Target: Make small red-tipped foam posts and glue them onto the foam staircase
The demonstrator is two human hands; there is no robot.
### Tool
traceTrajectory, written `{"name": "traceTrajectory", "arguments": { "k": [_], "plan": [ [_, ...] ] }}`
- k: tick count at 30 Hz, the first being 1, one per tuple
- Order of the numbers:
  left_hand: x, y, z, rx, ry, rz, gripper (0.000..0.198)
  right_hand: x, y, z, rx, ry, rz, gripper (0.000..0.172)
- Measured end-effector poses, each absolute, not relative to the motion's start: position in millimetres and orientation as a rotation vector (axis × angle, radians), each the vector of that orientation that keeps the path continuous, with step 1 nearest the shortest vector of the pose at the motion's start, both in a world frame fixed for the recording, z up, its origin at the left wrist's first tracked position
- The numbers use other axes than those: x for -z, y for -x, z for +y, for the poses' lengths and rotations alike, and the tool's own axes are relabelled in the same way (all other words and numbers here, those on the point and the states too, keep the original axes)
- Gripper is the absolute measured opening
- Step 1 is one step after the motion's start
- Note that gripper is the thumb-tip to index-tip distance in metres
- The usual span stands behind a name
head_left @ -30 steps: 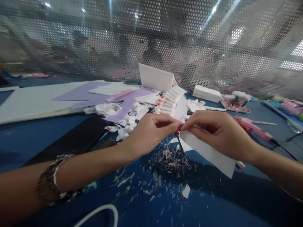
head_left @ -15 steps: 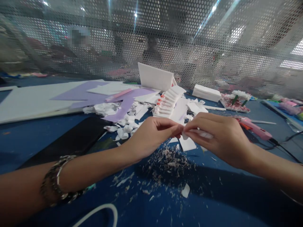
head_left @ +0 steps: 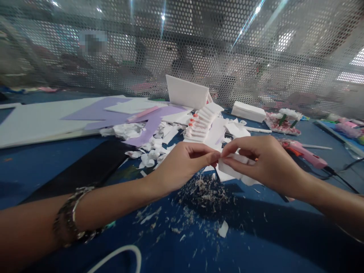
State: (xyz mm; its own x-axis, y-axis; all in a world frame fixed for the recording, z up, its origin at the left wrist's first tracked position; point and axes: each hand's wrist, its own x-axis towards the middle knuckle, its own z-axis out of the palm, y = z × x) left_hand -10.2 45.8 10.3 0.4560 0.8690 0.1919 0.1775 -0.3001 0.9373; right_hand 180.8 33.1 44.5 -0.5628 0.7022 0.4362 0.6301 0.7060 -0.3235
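Between my two hands is a small piece of white paper (head_left: 229, 170), thin and slightly curled. My right hand (head_left: 269, 167) pinches it between thumb and fingers, with part of it showing below the thumb. My left hand (head_left: 179, 167) is closed in a pinch at the paper's left edge, and the two hands' fingertips almost touch. Below them a heap of fine shavings (head_left: 206, 191) is spread on the blue table (head_left: 159, 252). Just behind the hands stands a white stepped piece (head_left: 202, 123) with red bits along its left side.
Crumpled paper scraps (head_left: 149, 157), purple sheets (head_left: 96, 113) and white boards (head_left: 36, 121) lie at the left. A dark flat slab (head_left: 82, 170) is near my left forearm. A pink glue gun (head_left: 308, 155) with a cord lies at the right. Perforated metal (head_left: 199, 45) closes off the back.
My right hand has turned a little and its fingers have loosened upward, so more of the white paper shows beneath them. My left hand has hardly moved.
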Motion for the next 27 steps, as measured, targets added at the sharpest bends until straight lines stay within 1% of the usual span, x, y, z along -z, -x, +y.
{"name": "traceTrajectory", "arguments": {
  "k": [3, 8, 11, 17, 21, 27],
  "plan": [
    [-9.5, 9.6, 45.6, -0.903, -1.732, 0.909, 0.020, -44.4, -179.1, 30.1, -0.057, 1.018, -2.409, 0.004],
    [-10.0, 8.9, 45.8, -0.900, -1.731, 0.896, 0.021, -42.0, -180.7, 28.5, 0.140, 0.941, -2.453, 0.007],
    [-12.0, 8.1, 45.0, -0.891, -1.718, 0.902, 0.019, -41.1, -183.0, 30.0, 0.164, 0.901, -2.458, 0.008],
    [-13.2, 7.3, 44.2, -0.896, -1.622, 0.895, 0.012, -39.2, -185.4, 33.7, 0.236, 0.792, -2.491, 0.015],
    [-10.7, 8.3, 44.6, -0.895, -1.674, 0.864, 0.015, -37.4, -186.0, 35.1, 0.223, 0.793, -2.502, 0.014],
    [-8.8, 8.3, 41.9, -0.985, -1.812, 0.852, 0.019, -38.7, -181.2, 36.8, 0.093, 0.880, -2.422, 0.007]
  ]
}}
